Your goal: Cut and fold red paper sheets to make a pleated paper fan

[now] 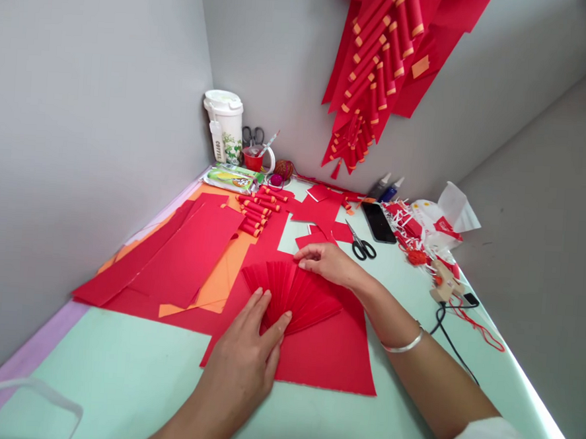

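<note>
A pleated red paper fan (305,300) is spread over a large red sheet of paper (324,367) on the table. My left hand (248,349) holds the fan's narrow lower end, its thumb and fingers resting across the folds. At the far edge, my right hand (327,261) pinches the pleats between thumb and fingertips. Its wrist wears a silver bangle. Beyond that hand lie black-handled scissors (363,249), blades partly apart, near several red paper scraps (318,208).
Red sheets (182,252) overlap orange paper (222,281) at left, beside several red paper rolls (254,210). A white coffee cup (226,126) stands in the corner. To the right are a phone (378,223), shredded paper (406,226) and a black cable (447,338). Red paper firecrackers (376,65) hang on the wall.
</note>
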A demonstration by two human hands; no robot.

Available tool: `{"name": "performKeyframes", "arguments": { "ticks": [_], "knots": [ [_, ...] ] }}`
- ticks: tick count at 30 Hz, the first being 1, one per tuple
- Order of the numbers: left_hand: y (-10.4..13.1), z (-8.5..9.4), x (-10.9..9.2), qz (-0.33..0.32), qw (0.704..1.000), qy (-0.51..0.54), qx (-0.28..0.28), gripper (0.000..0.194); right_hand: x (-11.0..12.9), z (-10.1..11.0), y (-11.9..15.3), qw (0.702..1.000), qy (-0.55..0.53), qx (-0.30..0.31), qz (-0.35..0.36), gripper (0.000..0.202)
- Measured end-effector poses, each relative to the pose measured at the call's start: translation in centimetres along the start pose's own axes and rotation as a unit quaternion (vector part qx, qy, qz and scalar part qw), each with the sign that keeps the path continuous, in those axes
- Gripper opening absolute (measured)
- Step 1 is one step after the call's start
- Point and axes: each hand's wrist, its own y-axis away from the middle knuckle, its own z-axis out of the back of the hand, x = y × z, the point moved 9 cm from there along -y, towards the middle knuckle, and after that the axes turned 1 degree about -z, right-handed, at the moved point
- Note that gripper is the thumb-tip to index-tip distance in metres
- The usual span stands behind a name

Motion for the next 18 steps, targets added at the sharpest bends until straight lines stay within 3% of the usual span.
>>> {"name": "performKeyframes", "arguments": {
  "ticks": [18],
  "knots": [
    [-0.09,-0.09,-0.02,-0.002,1.0,-0.003,0.02,0.036,0.62,-0.6,0.08,0.997,-0.054,0.04,0.048,0.022]
  ]
}}
